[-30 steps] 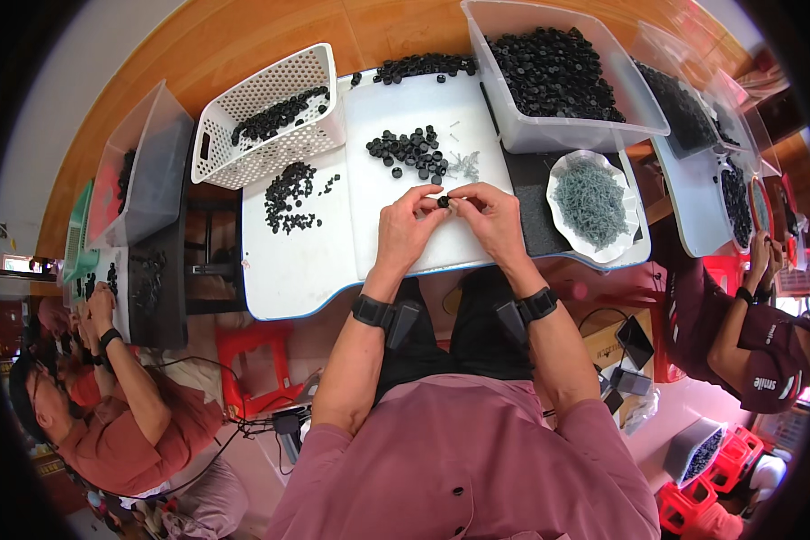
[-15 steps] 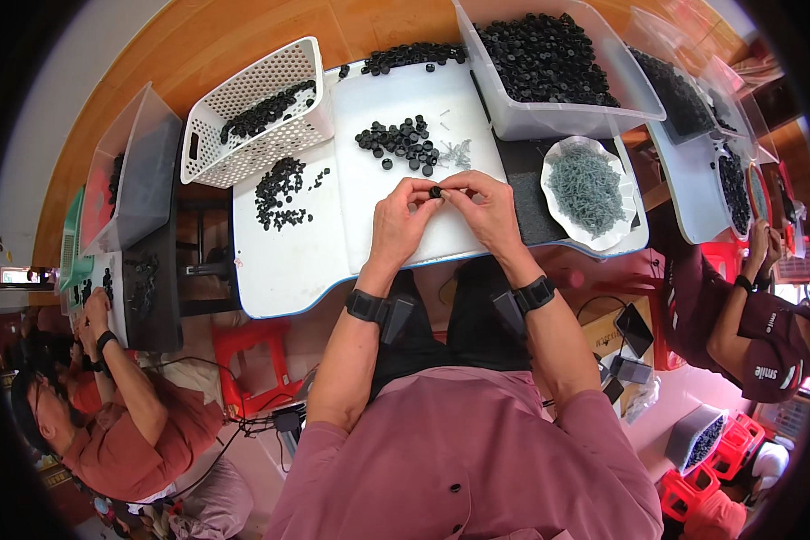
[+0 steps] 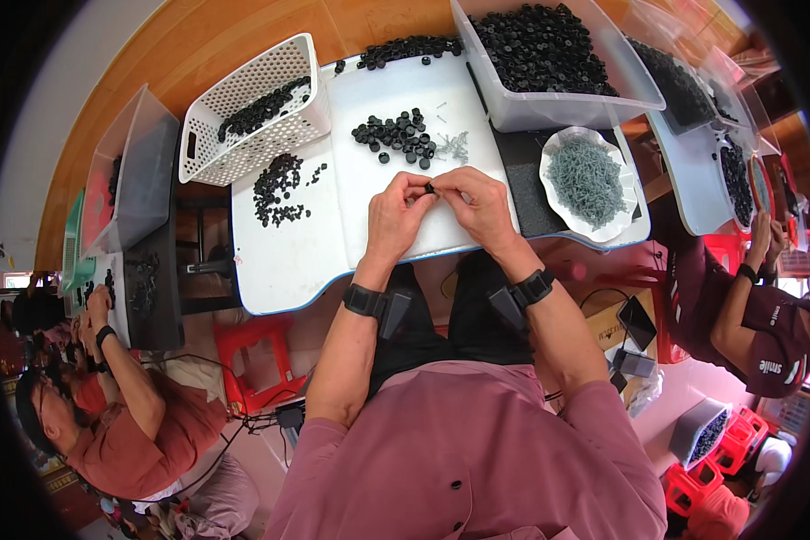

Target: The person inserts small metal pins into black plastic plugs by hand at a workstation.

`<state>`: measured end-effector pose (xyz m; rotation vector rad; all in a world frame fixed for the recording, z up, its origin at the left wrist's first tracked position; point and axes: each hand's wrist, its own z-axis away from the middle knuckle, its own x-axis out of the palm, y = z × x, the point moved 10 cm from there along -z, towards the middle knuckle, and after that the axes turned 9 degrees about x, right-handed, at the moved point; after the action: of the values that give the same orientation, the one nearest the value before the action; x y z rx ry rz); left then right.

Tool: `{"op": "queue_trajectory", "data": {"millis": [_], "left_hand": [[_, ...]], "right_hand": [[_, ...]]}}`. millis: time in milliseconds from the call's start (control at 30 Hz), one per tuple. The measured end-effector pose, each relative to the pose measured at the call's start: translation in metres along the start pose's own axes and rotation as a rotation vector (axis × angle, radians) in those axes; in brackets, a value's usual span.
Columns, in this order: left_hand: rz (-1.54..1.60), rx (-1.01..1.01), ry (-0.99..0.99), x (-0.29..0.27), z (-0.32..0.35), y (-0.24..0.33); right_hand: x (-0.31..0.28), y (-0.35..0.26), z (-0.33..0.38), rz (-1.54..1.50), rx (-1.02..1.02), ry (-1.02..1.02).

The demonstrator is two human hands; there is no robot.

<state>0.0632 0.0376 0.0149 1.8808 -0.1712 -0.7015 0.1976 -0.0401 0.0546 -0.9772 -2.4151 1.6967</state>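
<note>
Above the near edge of the white board point(image 3: 405, 99), my two hands meet at a small black round plastic knob point(image 3: 430, 188). My left hand point(image 3: 394, 216) pinches it from one side between thumb and fingers. From the other side, my right hand point(image 3: 479, 209) has its fingertips closed on the same knob; whether a screw is also in them is hidden. Just beyond lies a loose group of black knobs point(image 3: 396, 135). Beside that group, grey screws point(image 3: 454, 147) are scattered on the board. Smaller black parts point(image 3: 277, 184) lie in a spread patch to the left.
A white perforated basket point(image 3: 209, 153) with black parts stands at the back left. At the back right is a clear bin point(image 3: 558, 112) full of black knobs. A white scalloped plate point(image 3: 553, 202) of screws sits right. Co-workers sit on both sides, near red stools point(image 3: 256, 360).
Both hands stay together on the black knob, with slight shifts of the fingers. The whole view has moved a little; the piles and containers look the same.
</note>
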Motion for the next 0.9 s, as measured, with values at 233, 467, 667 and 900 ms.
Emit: {"op": "queue_trajectory", "data": {"millis": [233, 467, 667, 900], "left_hand": [[0.049, -0.031, -0.061, -0.003, -0.006, -0.002], [0.211, -0.169, -0.198, 0.002, -0.005, -0.010], [0.356, -0.180, -0.178, 0.006, -0.006, -0.017], [0.312, -0.153, -0.165, 0.007, -0.006, -0.014]], "right_hand": [[0.003, -0.023, 0.003, 0.161, -0.152, 0.009], [0.004, -0.026, 0.007, 0.190, -0.188, 0.005], [0.004, -0.021, 0.009, 0.148, -0.143, -0.016], [-0.035, 0.019, 0.002, 0.001, 0.204, 0.303]]}}
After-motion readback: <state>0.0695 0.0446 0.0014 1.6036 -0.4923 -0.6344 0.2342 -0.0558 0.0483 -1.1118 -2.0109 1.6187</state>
